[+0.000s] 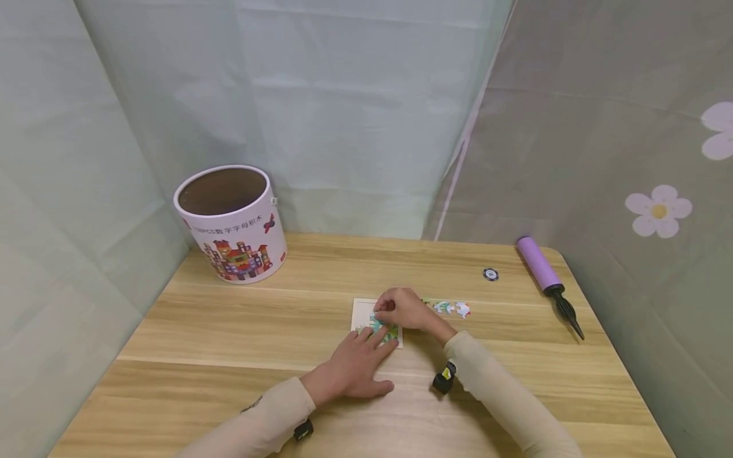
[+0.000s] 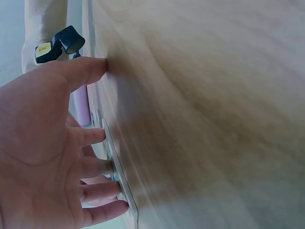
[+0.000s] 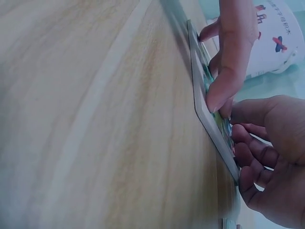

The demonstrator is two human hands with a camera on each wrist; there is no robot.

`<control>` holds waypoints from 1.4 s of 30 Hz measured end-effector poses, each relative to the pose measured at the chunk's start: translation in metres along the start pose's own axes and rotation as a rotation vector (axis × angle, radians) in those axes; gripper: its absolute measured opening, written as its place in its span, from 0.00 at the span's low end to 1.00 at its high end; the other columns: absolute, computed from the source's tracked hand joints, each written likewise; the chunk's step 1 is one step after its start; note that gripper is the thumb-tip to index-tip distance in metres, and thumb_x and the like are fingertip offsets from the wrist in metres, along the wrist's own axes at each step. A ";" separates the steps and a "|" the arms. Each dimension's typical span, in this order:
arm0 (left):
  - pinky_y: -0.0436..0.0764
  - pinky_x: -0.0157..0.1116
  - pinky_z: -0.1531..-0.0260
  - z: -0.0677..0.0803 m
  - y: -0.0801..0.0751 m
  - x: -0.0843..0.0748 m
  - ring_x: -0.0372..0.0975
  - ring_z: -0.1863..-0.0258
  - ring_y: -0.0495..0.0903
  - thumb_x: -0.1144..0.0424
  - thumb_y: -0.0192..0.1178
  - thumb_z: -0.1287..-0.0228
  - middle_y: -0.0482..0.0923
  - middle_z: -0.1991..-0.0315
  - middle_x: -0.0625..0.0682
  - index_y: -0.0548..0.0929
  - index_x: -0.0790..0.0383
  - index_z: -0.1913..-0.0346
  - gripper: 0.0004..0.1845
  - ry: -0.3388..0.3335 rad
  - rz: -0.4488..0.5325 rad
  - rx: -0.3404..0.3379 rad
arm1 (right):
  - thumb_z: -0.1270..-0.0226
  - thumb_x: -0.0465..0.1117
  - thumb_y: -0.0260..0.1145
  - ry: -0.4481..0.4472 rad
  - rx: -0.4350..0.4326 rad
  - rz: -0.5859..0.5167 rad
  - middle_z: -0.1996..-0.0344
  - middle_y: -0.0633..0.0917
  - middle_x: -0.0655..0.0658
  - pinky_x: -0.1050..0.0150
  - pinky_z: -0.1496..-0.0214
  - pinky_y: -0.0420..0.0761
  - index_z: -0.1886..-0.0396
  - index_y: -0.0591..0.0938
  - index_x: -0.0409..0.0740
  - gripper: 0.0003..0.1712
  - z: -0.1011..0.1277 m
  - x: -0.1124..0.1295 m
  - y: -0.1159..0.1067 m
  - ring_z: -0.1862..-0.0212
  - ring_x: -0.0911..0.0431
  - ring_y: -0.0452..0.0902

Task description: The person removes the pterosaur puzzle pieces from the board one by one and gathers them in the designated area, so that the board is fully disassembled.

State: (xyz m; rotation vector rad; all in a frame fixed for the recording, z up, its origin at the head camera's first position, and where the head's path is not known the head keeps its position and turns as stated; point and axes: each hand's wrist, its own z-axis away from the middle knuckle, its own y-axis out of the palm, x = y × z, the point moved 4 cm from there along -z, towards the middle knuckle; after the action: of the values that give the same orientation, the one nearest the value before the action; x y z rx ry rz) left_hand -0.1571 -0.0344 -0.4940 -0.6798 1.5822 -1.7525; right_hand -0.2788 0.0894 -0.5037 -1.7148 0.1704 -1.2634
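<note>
A small jigsaw puzzle in a pale tray [image 1: 362, 312] lies flat on the table, with green and teal pieces [image 1: 392, 334] in its lower part. My left hand [image 1: 362, 364] lies with spread, nearly straight fingers across the near side of the tray, fingertips touching it. In the left wrist view, the left thumb [image 2: 90, 71] reaches down to the table. Over the tray's upper right, my right hand [image 1: 408, 309] pinches a puzzle piece between thumb and curled forefinger, and the fingers mostly hide it. The other right fingers [image 3: 252, 157] curl beside the tray's edge.
Right of the tray, loose puzzle pieces [image 1: 462, 310] lie in a row. Farther back are a dark round chip [image 1: 490, 274] and a purple hand pump [image 1: 539, 264] near the right edge. A white printed bucket [image 1: 243, 248] stands at the back left. Curtains [image 1: 355, 127] hang behind the table.
</note>
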 end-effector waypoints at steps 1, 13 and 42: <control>0.71 0.54 0.33 0.000 0.000 0.000 0.52 0.26 0.64 0.31 0.54 0.34 0.59 0.20 0.55 0.66 0.50 0.22 0.43 0.000 -0.001 0.000 | 0.32 0.42 0.73 -0.003 -0.002 -0.001 0.72 0.83 0.58 0.67 0.64 0.76 0.67 0.88 0.51 0.02 0.000 0.000 0.000 0.67 0.63 0.75; 0.69 0.53 0.32 -0.002 -0.001 -0.001 0.51 0.26 0.64 0.30 0.53 0.35 0.61 0.21 0.54 0.66 0.48 0.22 0.43 -0.010 -0.028 0.013 | 0.33 0.40 0.73 0.020 0.007 -0.051 0.72 0.83 0.56 0.66 0.62 0.77 0.65 0.85 0.50 0.03 0.001 0.001 -0.001 0.67 0.62 0.77; 0.70 0.54 0.32 0.003 0.004 0.002 0.51 0.26 0.65 0.31 0.51 0.31 0.61 0.22 0.54 0.63 0.47 0.20 0.42 0.002 0.017 -0.002 | 0.29 0.40 0.69 0.120 -0.203 -0.176 0.66 0.86 0.50 0.59 0.56 0.82 0.59 0.85 0.46 0.04 0.048 -0.021 -0.061 0.61 0.56 0.81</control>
State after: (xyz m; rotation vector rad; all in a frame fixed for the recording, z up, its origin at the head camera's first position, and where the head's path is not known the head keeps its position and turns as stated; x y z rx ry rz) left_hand -0.1554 -0.0381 -0.4972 -0.6636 1.5866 -1.7396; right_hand -0.2746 0.1629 -0.4720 -1.8594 0.2290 -1.5237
